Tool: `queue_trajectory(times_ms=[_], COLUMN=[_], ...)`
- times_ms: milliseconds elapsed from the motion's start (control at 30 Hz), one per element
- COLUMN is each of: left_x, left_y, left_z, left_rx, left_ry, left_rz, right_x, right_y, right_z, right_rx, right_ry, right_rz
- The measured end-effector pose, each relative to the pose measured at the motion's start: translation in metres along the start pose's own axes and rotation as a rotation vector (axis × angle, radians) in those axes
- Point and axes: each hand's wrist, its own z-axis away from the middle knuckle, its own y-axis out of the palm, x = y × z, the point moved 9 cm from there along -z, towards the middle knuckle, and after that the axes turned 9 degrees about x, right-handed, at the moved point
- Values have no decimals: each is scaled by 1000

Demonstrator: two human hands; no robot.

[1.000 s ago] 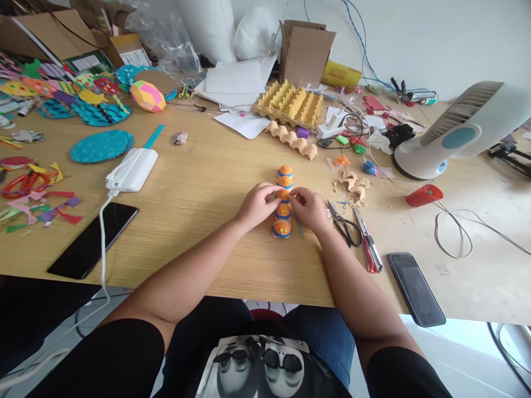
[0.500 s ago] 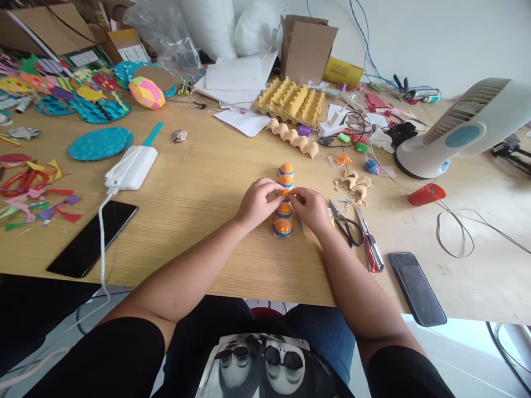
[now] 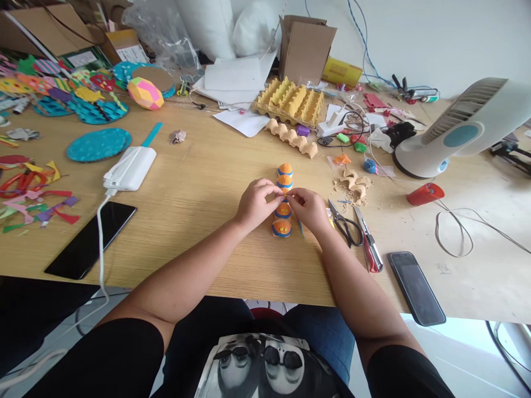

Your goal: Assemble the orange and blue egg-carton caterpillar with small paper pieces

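A strip of egg-carton bumps [image 3: 282, 228] stands in a column on the table, coated in orange with blue bands, apparently clay. The two nearest bumps carry small yellow rings like eyes. My left hand [image 3: 258, 205] comes in from the left, its thumb and index finger closed at the middle bump. From the other side my right hand [image 3: 307, 208] meets it, fingers pinched at the same spot. The fingertips nearly touch and mostly hide that bump; anything small between them is too hidden to name. A thin blue strip [image 3: 301, 228] lies by the right hand.
Right of my hand lie black-handled scissors [image 3: 347, 224], a red utility knife [image 3: 370, 243] and a phone [image 3: 416, 288]. Behind are a yellow egg tray [image 3: 289, 102] and a bare carton strip [image 3: 291, 138]. A white fan [image 3: 452, 130] stands right; a power bank [image 3: 130, 167] lies left.
Both hands stay at the middle bump, with only tiny finger movement there. The whole view has shifted very slightly.
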Motion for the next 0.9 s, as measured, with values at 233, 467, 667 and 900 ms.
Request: queue_trajectory(times_ms=[233,467,667,900], left_x=[1,-1,3,4], left_y=[1,1,2,2], left_z=[0,0,1,1], left_rx=[-9,-4,-13,-25], left_ry=[5,9,-11,-7], left_rz=[43,58,91,119], right_x=[2,3,1,-3], right_y=[1,1,-1,-3], right_z=[0,1,1,-1], right_rx=[14,16,13,4], right_ry=[9,13,12,2], right_rz=[-2,2,1,-51])
